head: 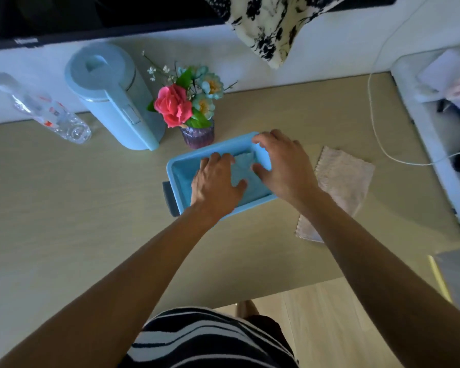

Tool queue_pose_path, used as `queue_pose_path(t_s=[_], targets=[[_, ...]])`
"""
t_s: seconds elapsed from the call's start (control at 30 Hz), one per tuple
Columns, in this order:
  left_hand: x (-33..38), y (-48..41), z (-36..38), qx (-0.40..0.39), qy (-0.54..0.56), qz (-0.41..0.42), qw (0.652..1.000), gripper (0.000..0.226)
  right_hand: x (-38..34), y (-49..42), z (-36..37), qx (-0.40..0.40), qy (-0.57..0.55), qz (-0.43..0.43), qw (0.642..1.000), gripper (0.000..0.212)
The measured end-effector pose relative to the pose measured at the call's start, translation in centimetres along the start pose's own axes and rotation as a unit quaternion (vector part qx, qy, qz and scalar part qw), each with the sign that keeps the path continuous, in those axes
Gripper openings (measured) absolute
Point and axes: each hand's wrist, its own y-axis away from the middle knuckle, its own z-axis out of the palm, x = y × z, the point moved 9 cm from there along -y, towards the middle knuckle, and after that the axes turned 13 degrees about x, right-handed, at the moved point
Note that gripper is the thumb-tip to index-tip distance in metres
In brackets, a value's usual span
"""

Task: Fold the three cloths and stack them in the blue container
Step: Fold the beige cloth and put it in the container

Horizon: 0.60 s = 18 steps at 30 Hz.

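Lying folded flat, blue cloth (pixel 243 167) sits inside blue container (pixel 215 147).

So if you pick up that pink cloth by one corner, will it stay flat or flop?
Probably floppy: the pink cloth lies thin and flat on the table. It likely weighs little, and its fuzzy-looking surface should be easy to pinch, not slippery.

Desk (pixel 64 195) has a pale blue kettle (pixel 112 99), a clear plastic bottle (pixel 45 110) left of it, flowers (pixel 174 104) in a purple vase (pixel 197 136), and a white cable (pixel 376 123).
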Motion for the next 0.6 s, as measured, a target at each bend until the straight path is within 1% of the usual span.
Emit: queue_pose_path(t_s=[0.03, 0.1, 0.17, 0.2, 0.23, 0.27, 0.3, 0.33, 0.4, 0.47, 0.5, 0.53, 0.6], targets=[[1.6, 0.7, -0.7, 0.019, 0.033, 0.016, 0.999, 0.048, 1.3, 0.8, -2.2, 0.054, -0.042, 0.034, 0.997, 0.043], [4.1, 2.4, -0.9, 0.031, 0.084, 0.039, 0.995, 0.044, 4.4, 3.0, -4.5, 0.137, -0.107, 0.113, 0.978, 0.041], [6.4, 4.0, -0.3, 0.028, 0.130, 0.075, 0.988, 0.039, 8.5, 6.1, -5.5, 0.208, -0.154, 0.217, 0.941, 0.037], [7.2, 4.7, 0.3, 0.026, 0.152, 0.090, 0.984, 0.036, 10.6, 7.8, -5.3, 0.227, -0.173, 0.277, 0.917, 0.035], [7.9, 5.3, 0.9, 0.020, 0.169, 0.102, 0.980, 0.035, 12.6, 9.6, -4.5, 0.227, -0.182, 0.336, 0.896, 0.033], [8.5, 5.9, 1.6, 0.012, 0.179, 0.111, 0.977, 0.035, 14.4, 11.3, -3.2, 0.202, -0.179, 0.384, 0.883, 0.031], [9.0, 6.5, 2.5, 0.000, 0.184, 0.117, 0.976, 0.033, 16.0, 13.0, -1.4, 0.157, -0.160, 0.418, 0.880, 0.031], [9.4, 6.9, 3.2, -0.014, 0.183, 0.119, 0.976, 0.031, 17.1, 14.6, 0.5, 0.101, -0.132, 0.434, 0.886, 0.034], [10.0, 7.8, 4.7, -0.047, 0.178, 0.119, 0.976, 0.026, 18.3, 17.6, 3.8, -0.013, -0.059, 0.428, 0.902, 0.051], [10.4, 8.5, 5.7, -0.073, 0.179, 0.121, 0.974, 0.025, 19.0, 20.2, 6.2, -0.098, 0.020, 0.418, 0.903, 0.069], [10.4, 8.8, 6.1, -0.083, 0.179, 0.120, 0.973, 0.026, 19.3, 21.1, 6.9, -0.113, 0.050, 0.412, 0.903, 0.072], [10.4, 9.0, 6.2, -0.089, 0.179, 0.118, 0.973, 0.026, 19.4, 21.6, 7.3, -0.112, 0.072, 0.401, 0.906, 0.070], [10.1, 9.2, 6.5, -0.096, 0.176, 0.113, 0.973, 0.026, 19.3, 21.9, 7.6, -0.079, 0.090, 0.380, 0.917, 0.055]])
